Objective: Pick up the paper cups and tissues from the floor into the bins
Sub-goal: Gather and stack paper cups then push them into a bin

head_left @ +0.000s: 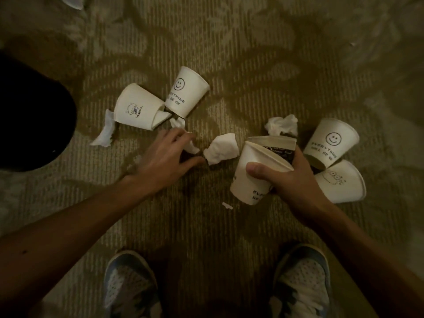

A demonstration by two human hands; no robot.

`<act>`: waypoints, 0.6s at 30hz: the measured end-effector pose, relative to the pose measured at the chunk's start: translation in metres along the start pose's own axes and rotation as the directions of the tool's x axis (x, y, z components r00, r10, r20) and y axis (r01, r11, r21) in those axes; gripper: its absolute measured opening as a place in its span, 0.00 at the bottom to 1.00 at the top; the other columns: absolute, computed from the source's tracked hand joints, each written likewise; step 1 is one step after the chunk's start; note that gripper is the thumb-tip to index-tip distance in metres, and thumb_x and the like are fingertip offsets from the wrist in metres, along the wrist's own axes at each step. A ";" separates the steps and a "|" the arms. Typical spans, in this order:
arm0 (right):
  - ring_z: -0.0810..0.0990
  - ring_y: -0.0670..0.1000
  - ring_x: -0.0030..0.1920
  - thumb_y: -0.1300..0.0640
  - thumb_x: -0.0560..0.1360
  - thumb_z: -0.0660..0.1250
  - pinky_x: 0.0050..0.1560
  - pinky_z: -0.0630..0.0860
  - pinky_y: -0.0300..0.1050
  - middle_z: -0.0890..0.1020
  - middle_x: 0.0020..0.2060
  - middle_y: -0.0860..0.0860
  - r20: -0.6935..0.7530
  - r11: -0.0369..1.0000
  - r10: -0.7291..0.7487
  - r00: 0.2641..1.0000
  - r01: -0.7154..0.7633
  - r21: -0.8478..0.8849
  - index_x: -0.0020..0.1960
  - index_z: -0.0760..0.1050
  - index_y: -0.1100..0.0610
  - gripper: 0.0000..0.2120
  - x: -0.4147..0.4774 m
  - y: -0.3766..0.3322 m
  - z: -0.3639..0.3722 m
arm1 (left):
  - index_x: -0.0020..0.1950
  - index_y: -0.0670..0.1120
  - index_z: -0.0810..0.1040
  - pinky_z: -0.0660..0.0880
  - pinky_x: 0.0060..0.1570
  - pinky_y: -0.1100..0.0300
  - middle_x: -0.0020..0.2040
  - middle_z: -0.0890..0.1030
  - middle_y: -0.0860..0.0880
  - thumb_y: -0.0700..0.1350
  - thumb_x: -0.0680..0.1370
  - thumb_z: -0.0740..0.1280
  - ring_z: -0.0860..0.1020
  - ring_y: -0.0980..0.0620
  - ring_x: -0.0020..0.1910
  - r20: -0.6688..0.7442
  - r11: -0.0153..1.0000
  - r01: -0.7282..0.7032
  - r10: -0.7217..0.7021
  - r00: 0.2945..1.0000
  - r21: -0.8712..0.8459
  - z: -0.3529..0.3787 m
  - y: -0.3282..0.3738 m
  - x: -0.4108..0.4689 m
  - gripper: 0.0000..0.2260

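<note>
The right grip (293, 180) squeezed two paper cups (245, 188) together, likely to save trips. The left grip (165, 157) curled over a tissue (192, 148) on the floor (206, 53); I cannot tell if it had hold.
</note>
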State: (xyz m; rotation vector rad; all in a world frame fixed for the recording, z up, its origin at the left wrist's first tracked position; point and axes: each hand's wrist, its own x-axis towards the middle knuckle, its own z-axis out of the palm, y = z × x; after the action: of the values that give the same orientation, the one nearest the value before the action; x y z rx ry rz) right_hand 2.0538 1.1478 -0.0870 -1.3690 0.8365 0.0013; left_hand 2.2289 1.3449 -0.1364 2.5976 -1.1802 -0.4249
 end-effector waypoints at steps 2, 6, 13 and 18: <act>0.82 0.44 0.54 0.47 0.59 0.79 0.47 0.81 0.46 0.82 0.56 0.45 -0.003 1.000 0.001 1.000 -0.001 -0.009 0.66 0.70 0.47 0.38 0.002 0.000 -0.003 | 0.57 0.43 0.80 0.69 0.47 0.55 0.53 0.79 0.43 0.55 0.74 0.74 0.75 0.42 0.54 -0.030 0.999 -0.037 0.037 0.999 0.004 0.000 -0.004 0.001 0.19; 0.83 0.44 0.52 0.48 0.59 0.79 0.42 0.81 0.41 0.82 0.55 0.47 -0.012 1.000 0.001 1.000 -0.001 0.011 0.67 0.70 0.49 0.38 0.005 -0.004 -0.011 | 0.41 0.49 0.76 0.61 0.34 0.58 0.37 0.73 0.52 0.58 0.79 0.62 0.73 0.51 0.38 0.035 0.996 0.055 -0.053 0.998 -0.064 -0.004 -0.001 -0.001 0.15; 0.83 0.46 0.53 0.49 0.61 0.82 0.45 0.81 0.42 0.83 0.55 0.49 -0.015 1.000 0.002 1.000 -0.002 0.000 0.67 0.70 0.53 0.38 0.004 -0.009 -0.027 | 0.39 0.50 0.71 0.61 0.40 0.57 0.37 0.69 0.50 0.59 0.81 0.51 0.67 0.51 0.38 -0.086 0.979 -0.035 0.018 0.996 -0.202 -0.003 0.050 0.019 0.18; 0.84 0.45 0.52 0.49 0.62 0.78 0.43 0.81 0.43 0.84 0.53 0.46 -0.025 1.000 0.025 0.999 -0.025 0.000 0.63 0.72 0.49 0.32 -0.003 -0.006 -0.046 | 0.65 0.49 0.69 0.71 0.37 0.55 0.59 0.69 0.45 0.60 0.81 0.54 0.71 0.51 0.40 0.039 0.997 -0.072 0.073 0.997 -0.039 0.029 0.065 0.033 0.19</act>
State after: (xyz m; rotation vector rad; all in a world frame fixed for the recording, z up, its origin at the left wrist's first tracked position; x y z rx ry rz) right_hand 2.0306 1.1087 -0.0789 -1.3611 0.8746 0.0032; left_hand 2.1943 1.2745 -0.1460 2.5167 -1.2631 -0.4818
